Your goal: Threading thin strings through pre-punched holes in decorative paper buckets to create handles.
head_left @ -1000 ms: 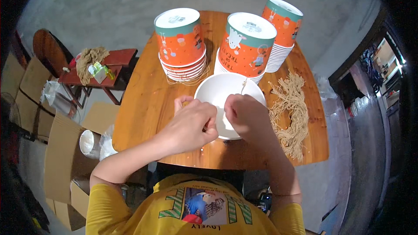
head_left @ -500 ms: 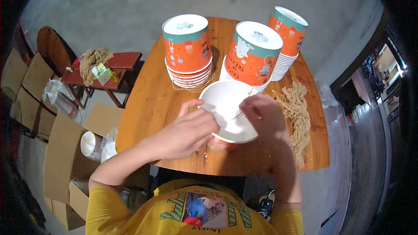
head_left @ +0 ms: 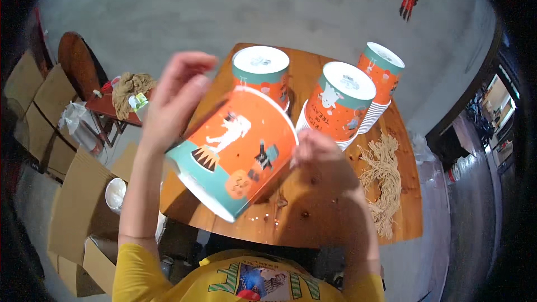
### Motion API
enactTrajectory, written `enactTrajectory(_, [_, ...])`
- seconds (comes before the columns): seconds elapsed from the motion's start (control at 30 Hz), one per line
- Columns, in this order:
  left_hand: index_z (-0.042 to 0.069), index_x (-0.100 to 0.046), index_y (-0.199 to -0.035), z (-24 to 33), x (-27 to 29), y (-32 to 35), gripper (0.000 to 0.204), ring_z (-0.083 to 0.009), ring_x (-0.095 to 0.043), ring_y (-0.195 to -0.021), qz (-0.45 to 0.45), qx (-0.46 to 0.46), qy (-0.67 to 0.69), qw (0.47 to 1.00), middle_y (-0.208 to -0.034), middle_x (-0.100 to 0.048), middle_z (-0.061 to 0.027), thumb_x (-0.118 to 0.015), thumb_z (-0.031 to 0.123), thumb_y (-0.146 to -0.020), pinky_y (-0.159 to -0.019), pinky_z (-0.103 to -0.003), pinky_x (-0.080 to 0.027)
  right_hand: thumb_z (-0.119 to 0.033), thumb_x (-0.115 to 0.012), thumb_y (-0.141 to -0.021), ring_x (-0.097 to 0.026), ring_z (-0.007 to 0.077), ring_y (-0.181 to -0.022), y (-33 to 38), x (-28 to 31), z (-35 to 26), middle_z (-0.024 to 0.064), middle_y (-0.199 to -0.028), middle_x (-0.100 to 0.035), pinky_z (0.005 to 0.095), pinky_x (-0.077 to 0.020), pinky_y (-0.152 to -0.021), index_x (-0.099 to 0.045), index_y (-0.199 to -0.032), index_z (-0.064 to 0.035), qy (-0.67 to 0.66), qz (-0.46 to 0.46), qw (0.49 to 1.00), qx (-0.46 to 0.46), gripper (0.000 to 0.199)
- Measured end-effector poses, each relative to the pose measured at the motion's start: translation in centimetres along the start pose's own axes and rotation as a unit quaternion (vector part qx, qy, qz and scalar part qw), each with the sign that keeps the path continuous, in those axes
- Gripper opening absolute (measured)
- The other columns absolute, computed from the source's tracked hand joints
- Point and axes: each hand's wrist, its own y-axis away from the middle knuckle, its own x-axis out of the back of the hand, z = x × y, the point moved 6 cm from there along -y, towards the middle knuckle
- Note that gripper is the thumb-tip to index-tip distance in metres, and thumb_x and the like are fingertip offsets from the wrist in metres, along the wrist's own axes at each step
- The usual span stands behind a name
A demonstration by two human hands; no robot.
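Note:
An orange paper bucket (head_left: 238,145) with a green base band and printed Halloween figures is tilted above the table's near side. Its white rim points up and to the right, its base down and to the left, and its inside is hidden. My right hand (head_left: 321,156) is closed at the rim on the bucket's right side; the fingertips are slightly blurred. Raised on the other side, beside the bucket's upper left, my left hand (head_left: 179,98) has thumb and fingers apart with nothing visible between them.
Upside-down bucket stacks stand along the far side of the wooden table (head_left: 330,218): left (head_left: 260,75), middle (head_left: 338,106) and right (head_left: 383,72). A beige string bundle (head_left: 383,184) lies at the right. Cardboard boxes (head_left: 78,207) and a red bench (head_left: 103,109) are to the left.
The bucket has turned from showing its white inside to showing its printed outer side. My left hand has left the rim and moved up and left; my right hand has shifted slightly down.

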Motion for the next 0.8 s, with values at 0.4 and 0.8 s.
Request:
enactTrajectory(0.4, [0.005, -0.031, -0.141, 9.8, -8.1, 10.3, 0.047, -0.0229, -0.058, -0.065, -0.137, -0.217, 0.316, 0.913, -0.084, -0.06, -0.0136, -0.046, 0.018, -0.098, -0.061, -0.025, -0.046, -0.022, -0.058, -0.093, -0.049, 0.0062, -0.055, -12.0, 4.1, -0.1, -0.0047, -0.065, -0.051, 0.023, -0.0483, -0.059, -0.054, -0.084, -0.0113, -0.219, 0.229, 0.941, 0.12, 0.014])
enactTrajectory(0.8, [0.002, -0.057, -0.103, 10.6, -11.3, 8.4, 0.026, -0.0201, -0.055, -0.049, -0.325, -0.117, 0.51, 0.788, -0.072, -0.055, -0.0141, -0.05, 0.026, -0.096, -0.042, -0.028, -0.043, -0.028, -0.054, -0.094, -0.059, 0.0106, -0.07, -7.1, 7.3, 10.0, 0.0028, -0.089, -0.062, 0.0251, -0.0521, -0.06, -0.054, -0.108, -0.0051, -0.069, 0.262, 0.956, -0.114, 0.026])
